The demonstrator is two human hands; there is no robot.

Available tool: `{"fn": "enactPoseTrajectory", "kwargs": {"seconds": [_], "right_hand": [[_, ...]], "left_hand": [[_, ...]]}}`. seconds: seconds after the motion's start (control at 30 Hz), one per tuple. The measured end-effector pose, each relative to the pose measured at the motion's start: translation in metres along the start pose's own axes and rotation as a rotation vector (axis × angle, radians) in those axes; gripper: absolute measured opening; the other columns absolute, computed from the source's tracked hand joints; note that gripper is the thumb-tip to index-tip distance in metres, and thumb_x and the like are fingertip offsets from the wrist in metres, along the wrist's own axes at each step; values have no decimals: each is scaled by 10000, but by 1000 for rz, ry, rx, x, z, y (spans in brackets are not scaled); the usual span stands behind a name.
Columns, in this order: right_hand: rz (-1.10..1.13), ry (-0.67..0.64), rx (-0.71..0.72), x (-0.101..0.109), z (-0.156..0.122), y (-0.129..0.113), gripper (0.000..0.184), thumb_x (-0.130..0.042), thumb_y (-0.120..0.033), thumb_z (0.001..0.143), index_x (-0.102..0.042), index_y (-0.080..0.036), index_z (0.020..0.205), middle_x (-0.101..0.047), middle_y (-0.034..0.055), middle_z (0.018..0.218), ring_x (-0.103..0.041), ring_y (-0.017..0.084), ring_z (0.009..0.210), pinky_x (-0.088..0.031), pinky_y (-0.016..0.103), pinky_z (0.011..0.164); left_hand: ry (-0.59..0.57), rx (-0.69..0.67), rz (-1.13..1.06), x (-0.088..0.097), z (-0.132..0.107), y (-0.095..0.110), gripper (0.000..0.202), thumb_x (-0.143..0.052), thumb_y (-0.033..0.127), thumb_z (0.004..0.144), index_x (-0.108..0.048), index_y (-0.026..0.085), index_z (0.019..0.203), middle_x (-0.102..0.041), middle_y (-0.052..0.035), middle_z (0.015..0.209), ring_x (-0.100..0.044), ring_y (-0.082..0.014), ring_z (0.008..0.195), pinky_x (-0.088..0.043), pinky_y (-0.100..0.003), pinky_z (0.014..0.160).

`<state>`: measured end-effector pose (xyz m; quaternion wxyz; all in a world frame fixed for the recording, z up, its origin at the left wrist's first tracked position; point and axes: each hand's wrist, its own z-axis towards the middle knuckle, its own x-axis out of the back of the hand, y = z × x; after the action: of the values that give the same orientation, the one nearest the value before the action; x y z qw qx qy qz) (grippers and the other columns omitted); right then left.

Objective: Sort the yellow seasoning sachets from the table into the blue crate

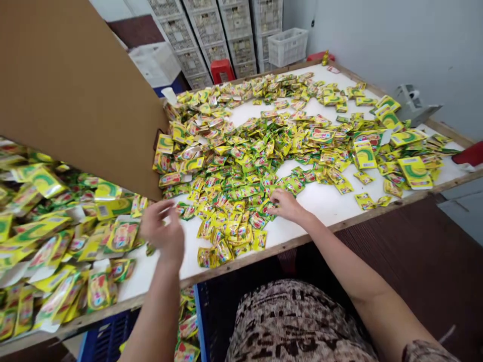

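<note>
A large heap of small yellow and green snack packets (pixel 241 181) covers the white table in front of me. My right hand (pixel 286 205) is at the near right side of the heap, its fingers curled together on a small green packet (pixel 268 210). To the left, my left hand (pixel 164 229) hovers above the table edge, beside the bottom corner of a brown cardboard sheet (pixel 86 95). Motion blurs its bent fingers, and whether anything is between them is unclear. Small yellow packets (pixel 230 231) lie in a cluster between both hands.
Larger yellow packs (pixel 53 231) pile up left of the cardboard. A blue crate (pixel 198 322) with packets stands below the table edge. Stacked white crates (pixel 206 35), a red stool (pixel 222 70) and a grey device (pixel 413 105) are farther off.
</note>
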<state>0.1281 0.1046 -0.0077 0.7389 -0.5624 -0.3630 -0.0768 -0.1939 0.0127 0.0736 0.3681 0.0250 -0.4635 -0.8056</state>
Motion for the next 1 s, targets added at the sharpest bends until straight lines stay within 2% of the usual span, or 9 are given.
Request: {"fn": "enactPoseTrajectory", "kwargs": {"seconds": [0.03, 0.23, 0.37, 0.47, 0.6, 0.7, 0.83, 0.9, 1.0], "right_hand": [[64, 25, 30, 1, -7, -2, 281, -767, -171, 687, -488, -204, 704, -505, -39, 730, -476, 137, 682, -358, 246, 634], [199, 189, -5, 23, -76, 5, 188, -612, -223, 877, -575, -230, 1061, -585, 35, 935, -582, 205, 845, -469, 320, 754], [131, 280, -16, 35, -102, 17, 94, -576, -215, 935, -582, -227, 1028, -577, 65, 940, -592, 238, 904, -489, 356, 800], [171, 271, -8, 36, -101, 20, 132, -578, -206, 941, -569, -242, 1068, -586, 65, 979, -602, 235, 917, -500, 359, 818], [233, 312, -17, 36, -99, 18, 130, -590, -182, 920, -564, -251, 1027, -580, 50, 957, -608, 227, 892, -509, 351, 802], [241, 310, -4, 38, -103, 16, 140, -579, -163, 917, -563, -238, 1033, -588, 57, 971, -614, 233, 913, -517, 356, 814], [208, 288, 15, 36, -106, 14, 169, -560, -155, 922, -563, -222, 1077, -595, 74, 1017, -618, 241, 951, -527, 363, 839], [183, 305, 15, 35, -106, 14, 161, -551, -165, 935, -559, -215, 1088, -596, 77, 1022, -617, 239, 955, -527, 365, 847], [152, 347, 4, 33, -104, 15, 134, -545, -181, 949, -546, -207, 1081, -605, 78, 1007, -616, 236, 943, -528, 362, 839]], "left_hand": [[58, -120, 73, -43, 14, 4, 103, -680, 220, 835, -718, 221, 930, -695, 0, 881, -622, -161, 861, -511, -275, 777], [-629, -393, -2, -284, 69, 49, 201, -552, 135, 859, -734, 185, 930, -725, -72, 923, -659, -197, 888, -502, -310, 839], [-934, -503, 12, -397, 61, 85, 240, -572, 113, 851, -742, 152, 1015, -725, -102, 1015, -657, -224, 970, -481, -331, 909], [-1090, -516, 140, -455, 33, 108, 345, -691, 222, 831, -710, 152, 1168, -691, -138, 1126, -618, -288, 1079, -465, -388, 951], [-1129, -534, 389, -476, -2, 121, 546, -825, 409, 729, -701, 183, 1210, -592, -194, 1255, -503, -393, 1214, -424, -504, 978], [-1237, -598, 459, -451, -5, 122, 433, -791, 508, 743, -757, 156, 993, -612, -195, 1182, -531, -370, 1159, -412, -492, 985], [-1601, -482, 510, -419, 24, 126, 405, -784, 557, 713, -735, 163, 794, -676, -128, 886, -623, -278, 877, -466, -383, 858], [-1440, -341, 510, -426, 44, 129, 317, -675, 482, 837, -727, 169, 824, -671, -108, 821, -631, -257, 816, -474, -368, 818], [-915, -236, 473, -461, 67, 130, 297, -628, 329, 880, -667, 188, 1139, -658, -144, 1117, -640, -292, 999, -467, -400, 902]]}}
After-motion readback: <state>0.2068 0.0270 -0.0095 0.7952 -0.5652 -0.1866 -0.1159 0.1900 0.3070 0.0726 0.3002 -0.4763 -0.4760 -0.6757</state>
